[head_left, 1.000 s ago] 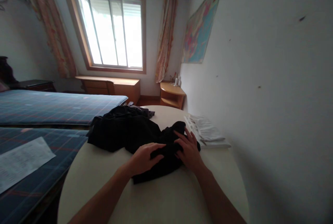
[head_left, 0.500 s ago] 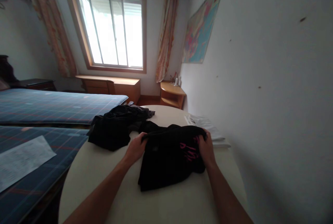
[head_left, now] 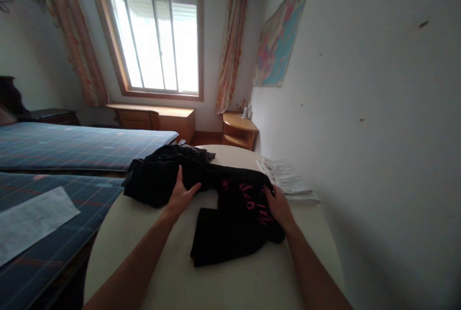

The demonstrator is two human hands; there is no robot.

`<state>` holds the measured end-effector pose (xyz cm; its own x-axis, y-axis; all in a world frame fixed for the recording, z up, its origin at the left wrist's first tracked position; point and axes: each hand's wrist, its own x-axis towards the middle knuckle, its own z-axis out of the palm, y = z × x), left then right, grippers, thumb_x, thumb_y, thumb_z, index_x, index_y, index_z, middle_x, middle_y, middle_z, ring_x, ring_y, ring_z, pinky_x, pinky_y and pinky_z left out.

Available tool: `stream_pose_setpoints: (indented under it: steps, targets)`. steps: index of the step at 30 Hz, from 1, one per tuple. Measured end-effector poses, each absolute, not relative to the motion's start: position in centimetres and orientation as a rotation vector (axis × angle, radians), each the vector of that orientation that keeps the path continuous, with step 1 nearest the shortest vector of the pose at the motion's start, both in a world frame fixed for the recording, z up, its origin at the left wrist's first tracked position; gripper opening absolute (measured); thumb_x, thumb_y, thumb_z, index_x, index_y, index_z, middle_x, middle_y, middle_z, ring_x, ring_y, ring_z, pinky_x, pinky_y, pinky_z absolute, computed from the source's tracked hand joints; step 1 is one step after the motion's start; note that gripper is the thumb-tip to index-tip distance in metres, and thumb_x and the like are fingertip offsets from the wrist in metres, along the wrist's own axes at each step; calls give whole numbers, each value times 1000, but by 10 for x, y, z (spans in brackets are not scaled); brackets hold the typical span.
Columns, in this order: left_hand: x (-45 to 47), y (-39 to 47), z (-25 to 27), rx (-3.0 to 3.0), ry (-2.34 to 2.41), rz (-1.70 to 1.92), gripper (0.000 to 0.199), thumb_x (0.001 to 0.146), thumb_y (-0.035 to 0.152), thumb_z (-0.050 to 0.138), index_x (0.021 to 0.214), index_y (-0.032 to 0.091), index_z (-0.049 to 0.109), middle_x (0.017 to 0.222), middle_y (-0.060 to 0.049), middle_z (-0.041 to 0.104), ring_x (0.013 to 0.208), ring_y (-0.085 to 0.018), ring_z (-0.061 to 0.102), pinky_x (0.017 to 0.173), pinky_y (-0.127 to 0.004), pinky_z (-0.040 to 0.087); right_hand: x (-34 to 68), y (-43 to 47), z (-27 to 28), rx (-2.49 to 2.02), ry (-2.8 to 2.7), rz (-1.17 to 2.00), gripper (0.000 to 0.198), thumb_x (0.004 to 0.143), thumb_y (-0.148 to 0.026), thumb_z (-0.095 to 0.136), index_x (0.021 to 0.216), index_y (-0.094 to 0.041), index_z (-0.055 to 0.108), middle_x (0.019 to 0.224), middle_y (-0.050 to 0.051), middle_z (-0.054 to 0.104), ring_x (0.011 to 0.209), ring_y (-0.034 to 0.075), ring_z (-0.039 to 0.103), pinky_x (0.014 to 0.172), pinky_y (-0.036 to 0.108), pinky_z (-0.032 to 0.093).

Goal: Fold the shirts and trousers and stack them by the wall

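Observation:
A black T-shirt (head_left: 237,233) with pink lettering lies on the round cream table (head_left: 173,271), one sleeve-like part pointing down and left. My right hand (head_left: 279,207) has its fingers bent over the shirt's right edge, by the lettering. Left of the lettering, my left hand (head_left: 182,195) is open, thumb and fingers spread, above the spot where the shirt meets a heap of dark clothes (head_left: 151,180). Whether the left fingertips touch cloth is unclear. The shirt's far edge runs into the heap, and the border between them is hard to make out.
Folded white cloth (head_left: 288,178) lies at the table's right, near the wall (head_left: 382,171). Plaid mattresses (head_left: 86,144) stand to the left, one with a printed sheet (head_left: 39,219) on it. A wooden corner shelf (head_left: 237,123) and a desk (head_left: 176,115) are beyond the table.
My left hand has let go of the shirt's upper edge and moved left, its fingers spreading. The upper part now lies flatter and further back, showing more pink lettering. My right hand shifted slightly left.

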<state>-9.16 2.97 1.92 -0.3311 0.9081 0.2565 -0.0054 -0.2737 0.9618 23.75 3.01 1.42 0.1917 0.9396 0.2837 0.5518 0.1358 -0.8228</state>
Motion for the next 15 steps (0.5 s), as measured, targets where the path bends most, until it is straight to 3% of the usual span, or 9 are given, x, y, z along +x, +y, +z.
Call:
stream_pose_setpoints:
  steps: [2, 4, 8, 12, 13, 15]
  targets:
    - [-90, 31, 8, 1389, 1459, 1602, 103, 68, 26, 81, 154, 20, 24, 148, -12, 48, 139, -29, 42, 117, -42, 31, 240, 34, 13, -1542, -1419, 572, 50, 86, -61, 44, 90, -19, 70, 86, 9, 73, 88, 28, 67, 82, 39, 50]
    - [-89, 33, 0, 1517, 1528, 1541, 99, 73, 24, 75, 155, 18, 19, 149, -14, 46, 139, -28, 42, 117, -44, 31, 242, 38, 10, -1522, -1365, 687, 51, 83, -62, 45, 84, -19, 71, 81, 8, 73, 83, 28, 67, 80, 38, 50]
    - [-95, 37, 1, 1587, 1634, 1641, 72, 84, 24, 62, 149, 18, 34, 143, -15, 50, 134, -29, 48, 114, -46, 36, 245, 45, 7, -1477, -1253, 789, 50, 78, -64, 51, 89, -21, 74, 85, 6, 75, 89, 27, 67, 85, 38, 50]
    - [-93, 29, 18, 1710, 1809, 1844, 63, 83, 32, 64, 141, 16, 43, 149, -18, 39, 137, -32, 42, 114, -49, 35, 249, 45, 5, -1485, -1157, 653, 56, 82, -64, 47, 108, -20, 72, 95, 8, 75, 97, 27, 66, 90, 38, 49]
    - [-89, 24, 22, 1799, 1831, 1840, 57, 83, 34, 64, 135, 17, 49, 148, -17, 40, 136, -32, 42, 113, -49, 35, 249, 44, 5, -1481, -1141, 621, 58, 84, -62, 45, 115, -20, 70, 100, 8, 75, 100, 28, 65, 91, 38, 49]
    - [-77, 12, 29, 1999, 1786, 1666, 40, 86, 37, 61, 122, 20, 58, 133, -13, 55, 125, -29, 53, 107, -45, 42, 248, 42, 5, -1476, -1115, 565, 61, 85, -60, 46, 127, -20, 63, 112, 9, 72, 107, 28, 64, 95, 38, 48]
